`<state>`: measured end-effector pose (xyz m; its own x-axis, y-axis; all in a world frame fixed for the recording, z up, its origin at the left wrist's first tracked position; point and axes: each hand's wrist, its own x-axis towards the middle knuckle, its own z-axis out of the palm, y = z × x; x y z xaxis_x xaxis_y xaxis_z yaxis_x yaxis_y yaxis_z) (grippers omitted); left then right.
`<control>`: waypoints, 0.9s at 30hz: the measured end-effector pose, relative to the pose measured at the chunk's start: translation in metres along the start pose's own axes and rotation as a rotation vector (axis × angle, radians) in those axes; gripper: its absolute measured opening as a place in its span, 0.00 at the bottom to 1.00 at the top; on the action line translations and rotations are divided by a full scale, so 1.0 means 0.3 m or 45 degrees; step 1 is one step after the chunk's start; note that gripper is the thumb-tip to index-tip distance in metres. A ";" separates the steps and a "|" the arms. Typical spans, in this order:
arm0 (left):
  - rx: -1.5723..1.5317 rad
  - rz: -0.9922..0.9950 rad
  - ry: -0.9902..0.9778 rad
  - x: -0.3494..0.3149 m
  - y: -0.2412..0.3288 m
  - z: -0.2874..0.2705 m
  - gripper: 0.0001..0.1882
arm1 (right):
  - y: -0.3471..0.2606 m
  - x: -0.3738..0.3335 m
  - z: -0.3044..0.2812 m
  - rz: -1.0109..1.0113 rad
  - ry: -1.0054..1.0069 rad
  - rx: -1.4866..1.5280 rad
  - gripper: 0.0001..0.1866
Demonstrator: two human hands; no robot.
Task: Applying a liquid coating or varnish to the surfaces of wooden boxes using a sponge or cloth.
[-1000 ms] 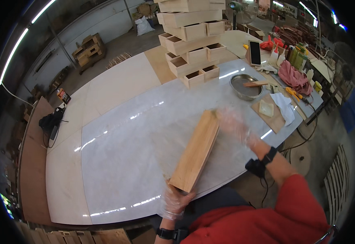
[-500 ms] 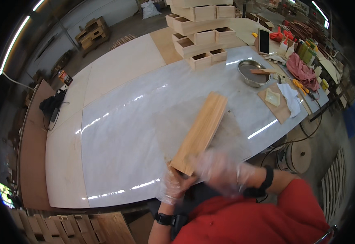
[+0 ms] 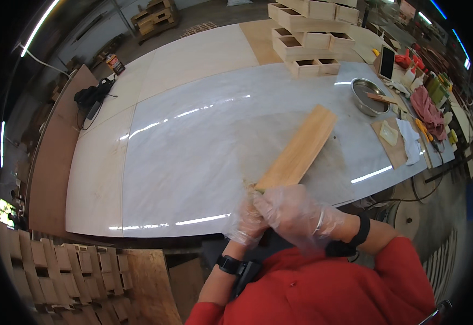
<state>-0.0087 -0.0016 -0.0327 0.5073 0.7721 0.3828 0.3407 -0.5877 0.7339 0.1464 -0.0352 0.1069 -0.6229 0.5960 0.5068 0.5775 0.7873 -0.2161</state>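
A long, pale wooden piece with straight grain (image 3: 301, 149) lies slantwise over the table, its far end pointing away to the right. My left hand (image 3: 249, 218), in a clear plastic glove, grips its near end. My right hand (image 3: 290, 211), gloved the same way, is closed at that same end, its fingers close against the left hand. A small greenish edge shows by the fingertips. Whatever the right hand holds is hidden under its fingers.
Stacked wooden boxes (image 3: 315, 66) stand at the far edge. To the right are a round metal bowl (image 3: 370, 111) with wood strips, a white cloth (image 3: 409, 142), a pink cloth (image 3: 427, 114), bottles and a phone (image 3: 386, 64). A black bundle with a cable (image 3: 93, 92) lies far left.
My right hand, blurred beside the wooden piece before, now sits at its near end against my left hand. The whole view has shifted, so the table appears farther right and higher.
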 end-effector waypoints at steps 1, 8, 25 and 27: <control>0.009 0.000 0.009 0.005 0.023 -0.009 0.27 | 0.004 -0.007 0.014 -0.012 0.003 0.002 0.14; 0.222 -0.064 0.197 0.095 0.216 -0.158 0.26 | -0.006 0.014 -0.112 0.216 -0.035 -0.015 0.15; 0.184 0.365 0.564 0.252 0.375 -0.227 0.52 | 0.086 0.116 -0.422 0.193 0.463 -0.438 0.16; -0.233 0.237 0.577 0.284 0.357 -0.200 0.43 | 0.108 0.133 -0.410 0.263 0.388 -0.455 0.11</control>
<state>0.0234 0.0157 0.1121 0.1390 0.7093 0.6910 0.1128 -0.7046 0.7006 0.2052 -0.0055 0.2227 -0.3257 0.6183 0.7152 0.8496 0.5233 -0.0655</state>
